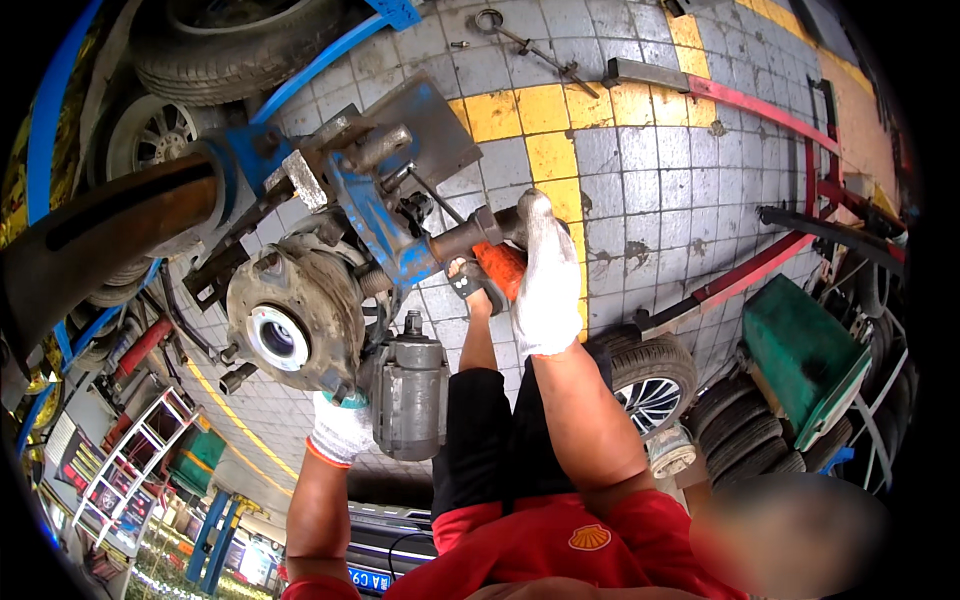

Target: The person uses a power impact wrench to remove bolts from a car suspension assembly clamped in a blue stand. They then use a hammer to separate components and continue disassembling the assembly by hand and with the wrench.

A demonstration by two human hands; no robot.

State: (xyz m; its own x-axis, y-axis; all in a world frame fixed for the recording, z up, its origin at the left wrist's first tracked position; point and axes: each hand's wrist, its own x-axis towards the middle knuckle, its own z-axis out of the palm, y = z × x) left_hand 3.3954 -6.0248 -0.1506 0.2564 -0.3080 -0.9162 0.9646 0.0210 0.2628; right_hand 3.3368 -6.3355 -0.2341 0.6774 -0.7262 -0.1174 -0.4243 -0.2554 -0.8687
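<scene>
My left hand (340, 430), in a white glove with teal coating, grips the lower edge of the rusty wheel hub assembly (255, 285), beside a grey cylinder (405, 395). My right hand (548, 270), in a white glove, is wrapped over the end of a steel shaft (460, 241), with an orange tool (497, 264) beside it; much of what it holds is hidden. The shaft joins a blue metal fixture (372, 215), with a thin rod and dark plate above. My sandalled foot shows on the tiles below.
Tyres (230, 65) and blue rack bars stand upper left. Red lift arms (745, 115), a green bin (800, 360) and stacked tyres are at right. A white ladder (130, 465) is lower left. A person's blurred head (780, 530) is at lower right. A loose rod (560, 70) lies on the floor.
</scene>
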